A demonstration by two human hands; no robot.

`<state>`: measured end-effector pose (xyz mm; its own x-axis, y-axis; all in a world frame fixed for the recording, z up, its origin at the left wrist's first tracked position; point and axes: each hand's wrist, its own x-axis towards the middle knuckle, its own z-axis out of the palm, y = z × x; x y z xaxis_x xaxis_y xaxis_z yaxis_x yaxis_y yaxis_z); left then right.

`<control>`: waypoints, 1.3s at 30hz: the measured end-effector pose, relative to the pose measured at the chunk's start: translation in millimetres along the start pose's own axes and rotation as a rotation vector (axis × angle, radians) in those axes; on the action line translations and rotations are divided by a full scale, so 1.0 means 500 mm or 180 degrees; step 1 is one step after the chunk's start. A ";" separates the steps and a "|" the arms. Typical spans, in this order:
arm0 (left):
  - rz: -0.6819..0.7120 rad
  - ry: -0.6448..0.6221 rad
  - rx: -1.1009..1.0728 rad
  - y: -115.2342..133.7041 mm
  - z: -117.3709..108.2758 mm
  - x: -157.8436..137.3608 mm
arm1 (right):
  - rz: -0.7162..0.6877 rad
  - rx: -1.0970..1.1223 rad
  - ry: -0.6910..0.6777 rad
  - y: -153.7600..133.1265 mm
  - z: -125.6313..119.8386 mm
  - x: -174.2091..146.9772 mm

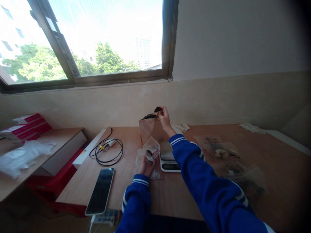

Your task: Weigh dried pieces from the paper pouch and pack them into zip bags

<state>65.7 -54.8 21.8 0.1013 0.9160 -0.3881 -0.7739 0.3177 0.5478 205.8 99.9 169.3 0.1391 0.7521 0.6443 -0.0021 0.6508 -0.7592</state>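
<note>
Two hands share the work at the frame's centre: the left hand [145, 165] grips a small clear bag [152, 149] mouth-up over the bench [126, 191], while the right hand [164, 117] pinches something dark [157, 110] above the brown paper bag [150, 129], fingers closed.

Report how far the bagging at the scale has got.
Done: some dark pieces already sit in the small clear bag, held open by the left hand. In hand: the right hand pinches a dark piece above the brown paper bag. Left: the scale is bare, and the clear bag is unsealed.
</note>
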 end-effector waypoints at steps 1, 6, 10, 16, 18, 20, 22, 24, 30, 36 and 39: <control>-0.0014 -0.0002 0.0008 0.001 0.001 0.001 | 0.0120 0.0166 0.0051 0.003 0.000 0.006; -0.0008 -0.0108 -0.0035 0.004 0.009 0.005 | 0.0350 0.0482 -0.0015 0.011 -0.011 0.026; -0.0016 -0.0112 -0.0071 0.007 0.012 0.004 | 0.0403 0.0661 0.0059 0.012 -0.022 0.030; -0.0033 -0.0108 -0.0008 0.005 0.003 0.012 | 0.0442 0.0221 -0.0515 0.000 -0.031 0.045; -0.0033 -0.0121 -0.0049 0.004 -0.001 0.016 | 0.0346 0.0004 -0.0759 -0.007 -0.034 0.053; -0.0048 -0.0154 -0.0045 0.002 -0.006 0.020 | 0.0213 -0.0296 -0.0970 -0.015 -0.037 0.059; -0.0056 -0.0183 -0.0012 0.001 -0.010 0.023 | 0.0061 -0.0685 -0.1142 -0.026 -0.036 0.062; -0.0058 -0.0205 -0.0012 -0.001 -0.014 0.025 | -0.0189 -0.1089 -0.1149 -0.036 -0.032 0.061; -0.0040 -0.0226 -0.0051 -0.002 -0.017 0.027 | -0.1127 -0.1714 -0.1206 -0.065 -0.017 0.025; 0.0018 -0.0237 0.0104 0.000 -0.016 0.026 | -0.1280 -0.1741 -0.1299 -0.074 -0.021 -0.004; 0.0003 -0.0257 0.0125 0.002 -0.014 0.024 | -0.1280 -0.1656 -0.0981 -0.066 -0.016 -0.010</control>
<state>61.9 -45.3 12.5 0.1520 0.9326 -0.3274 -0.7492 0.3248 0.5772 213.1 73.7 190.5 -0.2556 0.5101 0.8213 0.4724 0.8071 -0.3542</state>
